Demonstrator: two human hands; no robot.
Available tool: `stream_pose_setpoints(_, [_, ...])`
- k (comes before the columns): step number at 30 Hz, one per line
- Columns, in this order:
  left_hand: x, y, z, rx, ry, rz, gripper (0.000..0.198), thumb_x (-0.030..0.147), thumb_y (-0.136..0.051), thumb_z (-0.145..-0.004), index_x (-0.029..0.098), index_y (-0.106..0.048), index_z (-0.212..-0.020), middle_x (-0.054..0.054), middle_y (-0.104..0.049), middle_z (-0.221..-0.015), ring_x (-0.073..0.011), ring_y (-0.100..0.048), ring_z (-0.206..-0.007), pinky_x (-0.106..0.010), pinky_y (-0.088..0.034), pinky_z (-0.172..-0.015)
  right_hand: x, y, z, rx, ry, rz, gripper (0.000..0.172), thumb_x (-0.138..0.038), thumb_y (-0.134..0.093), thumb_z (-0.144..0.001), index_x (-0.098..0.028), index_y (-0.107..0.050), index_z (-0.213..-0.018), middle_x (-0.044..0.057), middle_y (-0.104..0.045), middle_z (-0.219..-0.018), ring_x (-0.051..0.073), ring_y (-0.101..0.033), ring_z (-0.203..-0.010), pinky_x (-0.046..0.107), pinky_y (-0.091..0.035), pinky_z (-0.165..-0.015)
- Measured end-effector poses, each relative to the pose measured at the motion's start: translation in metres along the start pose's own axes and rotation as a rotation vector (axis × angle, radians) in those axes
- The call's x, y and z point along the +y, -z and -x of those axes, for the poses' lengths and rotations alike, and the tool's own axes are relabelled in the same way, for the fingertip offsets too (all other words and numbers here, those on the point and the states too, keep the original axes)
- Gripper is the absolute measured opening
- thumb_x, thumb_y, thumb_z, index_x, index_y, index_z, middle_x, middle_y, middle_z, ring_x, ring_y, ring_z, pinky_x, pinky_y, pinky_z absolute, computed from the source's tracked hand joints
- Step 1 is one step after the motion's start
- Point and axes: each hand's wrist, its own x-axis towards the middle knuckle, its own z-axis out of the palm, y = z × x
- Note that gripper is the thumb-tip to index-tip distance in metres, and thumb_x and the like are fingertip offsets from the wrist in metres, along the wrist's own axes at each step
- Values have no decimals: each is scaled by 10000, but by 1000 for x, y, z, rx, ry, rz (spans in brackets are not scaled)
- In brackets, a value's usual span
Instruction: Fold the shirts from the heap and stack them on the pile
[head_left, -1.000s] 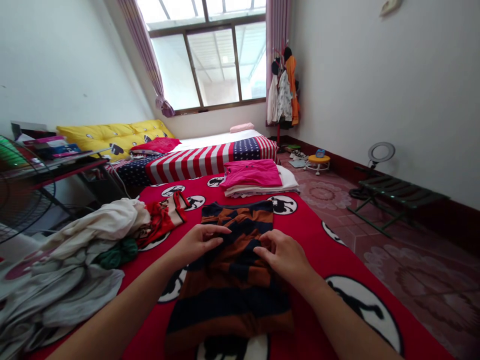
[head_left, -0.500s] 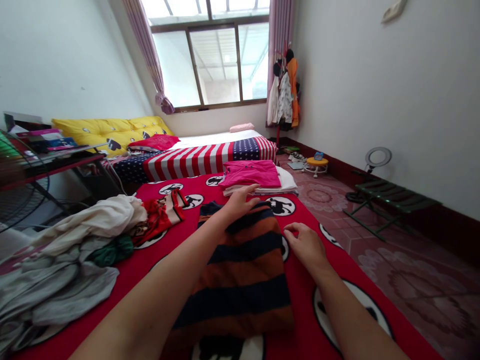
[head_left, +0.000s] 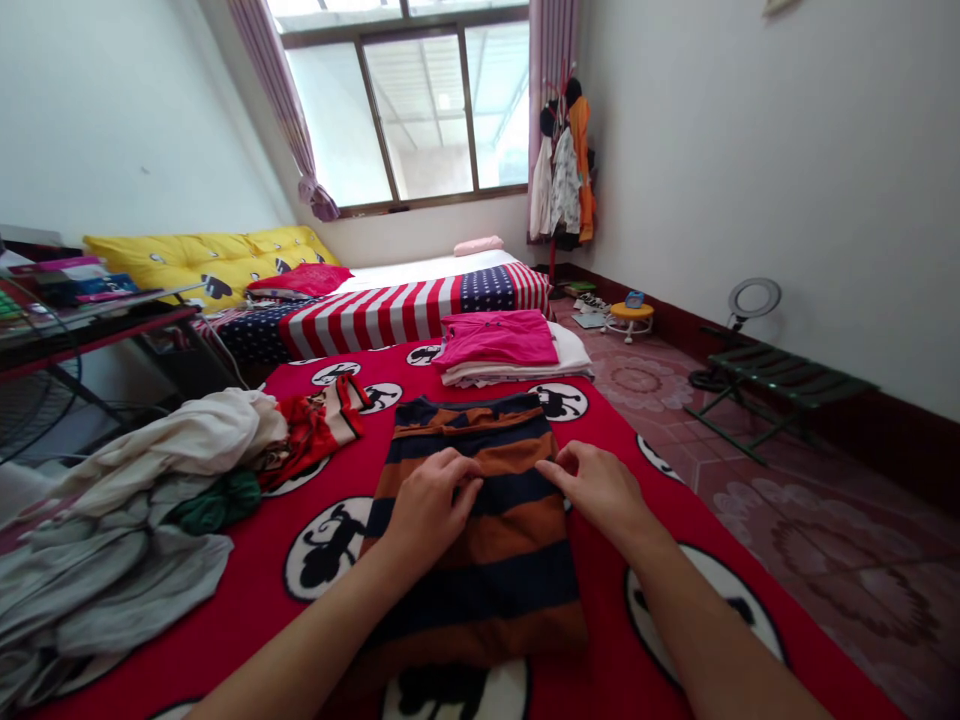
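A folded shirt with navy and rust-brown stripes lies flat on a red blanket with white circle prints. My left hand sits on the middle of the shirt, its fingers curled into the fabric. Near the shirt's right edge is my right hand, fingertips touching the cloth and fingers apart. Beyond the shirt stands a folded stack with a pink shirt on top. Neither hand touches that stack.
A heap of grey and white clothes and a red-and-white garment lie left of the shirt. A table with books stands at the left, a bed with a stars-and-stripes cover ahead, and a tiled floor to the right.
My left hand has come back from the shirt's far edge to its middle. My right hand has moved in to the shirt's right edge. The shirt's top now lies flatter and squarer.
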Motion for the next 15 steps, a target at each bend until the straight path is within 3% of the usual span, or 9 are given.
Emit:
stream_pose_setpoints(3, [-2, -13, 12, -34, -42, 31, 199, 256, -555, -860, 223, -634, -1040, -70, -624, -1047, -229, -598, -984, -357, -482, -869, 0, -17, -2, 98, 73, -96, 191, -376, -610, -726, -200, -591, -655, 55, -646, -763, 191, -585, -697, 281, -360, -591])
stream_pose_setpoints(5, [-6, -21, 15, -14, -69, 32, 236, 252, -560, -856, 222, -624, -1082, -83, -614, -1094, -246, -577, -1030, -393, -466, -912, -1, -23, -3, 127, 60, -364, 199, -353, -593, -710, -202, -527, -598, 31, -617, -690, 170, -565, -643, 272, -383, -578])
stream_pose_setpoints(8, [-9, -27, 16, 3, -59, 47, 237, 255, -555, -862, 214, -633, -1082, -92, -611, -1116, -252, -569, -1044, -412, -463, -924, -4, -24, -5, 11, -97, -946, 233, -418, -601, -704, -211, -506, -652, -2, -608, -632, 159, -573, -599, 257, -426, -548])
stream_pose_setpoints(10, [-10, -28, 17, 20, -38, 69, 245, 267, -549, -869, 208, -639, -1090, -98, -605, -1145, -251, -564, -1070, -413, -457, -946, -5, -22, -7, -56, -214, -1178, 250, -422, -658, -686, -214, -539, -756, 1, -652, -698, 158, -609, -620, 252, -459, -551])
stream_pose_setpoints(15, [-14, -30, 19, 29, 32, 48, 396, 347, -522, -894, 181, -588, -1248, -137, -525, -1335, -288, -490, -1227, -458, -388, -1046, -5, -26, -22, -70, -317, -1163, 451, -393, -795, -609, -212, -598, -973, 47, -724, -807, 196, -684, -683, 276, -526, -562])
